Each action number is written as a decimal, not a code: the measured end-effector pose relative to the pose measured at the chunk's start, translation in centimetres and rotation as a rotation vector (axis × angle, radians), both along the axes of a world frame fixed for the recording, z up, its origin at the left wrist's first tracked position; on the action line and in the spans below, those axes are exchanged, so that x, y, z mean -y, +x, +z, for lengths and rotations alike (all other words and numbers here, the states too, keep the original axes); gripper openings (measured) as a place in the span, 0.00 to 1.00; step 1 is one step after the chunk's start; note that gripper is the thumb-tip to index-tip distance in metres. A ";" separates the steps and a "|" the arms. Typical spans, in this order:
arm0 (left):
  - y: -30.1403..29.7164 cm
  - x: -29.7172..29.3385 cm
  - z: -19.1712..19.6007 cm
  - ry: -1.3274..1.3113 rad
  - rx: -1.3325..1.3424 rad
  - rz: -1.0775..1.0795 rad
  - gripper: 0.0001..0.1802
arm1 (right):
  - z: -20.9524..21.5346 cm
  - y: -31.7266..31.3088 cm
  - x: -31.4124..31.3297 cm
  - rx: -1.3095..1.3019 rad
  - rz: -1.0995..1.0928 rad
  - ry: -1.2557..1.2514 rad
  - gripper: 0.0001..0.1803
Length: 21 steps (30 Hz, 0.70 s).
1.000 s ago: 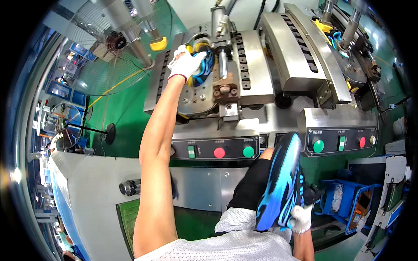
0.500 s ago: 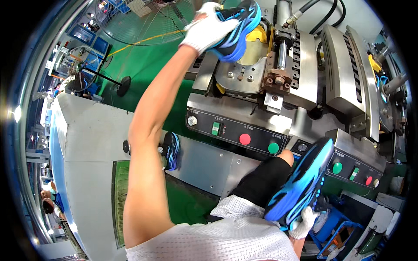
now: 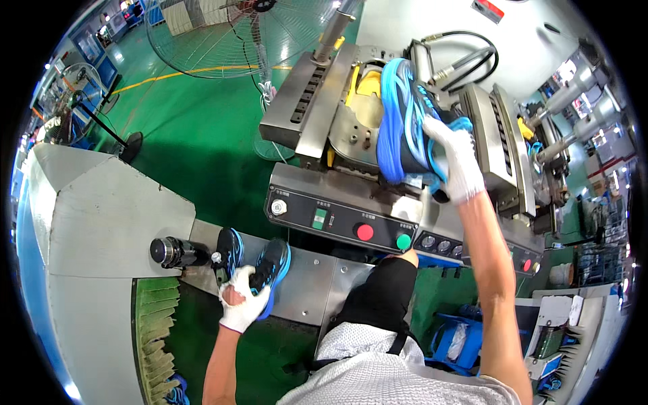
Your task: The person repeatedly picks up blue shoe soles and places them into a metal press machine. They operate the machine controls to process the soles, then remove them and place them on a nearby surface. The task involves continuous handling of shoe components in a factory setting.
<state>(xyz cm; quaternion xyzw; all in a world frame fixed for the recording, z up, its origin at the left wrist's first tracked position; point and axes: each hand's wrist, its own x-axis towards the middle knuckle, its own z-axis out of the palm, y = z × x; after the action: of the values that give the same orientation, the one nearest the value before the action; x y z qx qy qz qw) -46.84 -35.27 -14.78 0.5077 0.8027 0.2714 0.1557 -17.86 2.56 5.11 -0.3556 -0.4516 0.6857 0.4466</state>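
Here, the right hand (image 3: 453, 156), in a white glove, is closing around the heel end of a blue-and-black shoe (image 3: 403, 121) and holding it sole-outward against the steel press machine (image 3: 351, 121). The left hand (image 3: 244, 305), also gloved, is gripping a second blue-and-black shoe (image 3: 271, 271) low in front of the machine, on the grey metal worktop (image 3: 307, 287) just below its control panel (image 3: 341, 223). A third shoe (image 3: 229, 251) is lying just beside that one, near a black roller (image 3: 172, 252). Behind the machine, a large floor fan (image 3: 223, 34) is standing on the green floor (image 3: 196, 128).

With both hands working well apart, the upper shoe could slip from its one-handed hold, or fingers could be caught between the machine's steel plates if the panel's red button (image 3: 364, 232) or green button (image 3: 403, 241) were bumped by the knee just below.
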 end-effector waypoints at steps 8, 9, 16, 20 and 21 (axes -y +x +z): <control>-0.8 2.4 -8.1 0.115 0.052 -0.129 0.34 | -6.5 -9.2 -22.0 0.761 -0.056 -0.115 0.20; -0.9 2.1 -8.7 0.160 0.072 -0.164 0.34 | -9.4 -9.6 -24.1 1.054 -0.177 0.116 0.23; -0.9 3.1 -8.8 0.115 0.175 -0.182 0.36 | -14.2 -13.7 -23.9 1.593 -0.167 0.549 0.26; -0.2 2.2 -8.6 0.111 0.166 -0.162 0.35 | -12.5 -13.6 -23.7 1.636 -0.010 0.342 0.25; 0.3 2.0 -8.9 0.115 0.172 -0.131 0.34 | -11.8 -13.6 -23.1 1.618 -0.041 0.351 0.22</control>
<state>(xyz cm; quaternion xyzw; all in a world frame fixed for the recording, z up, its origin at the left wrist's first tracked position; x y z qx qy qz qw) -46.54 -37.23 -23.69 0.5419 0.7346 0.3487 0.2123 -31.44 25.67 -6.70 -0.6725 -0.7273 0.1293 0.0452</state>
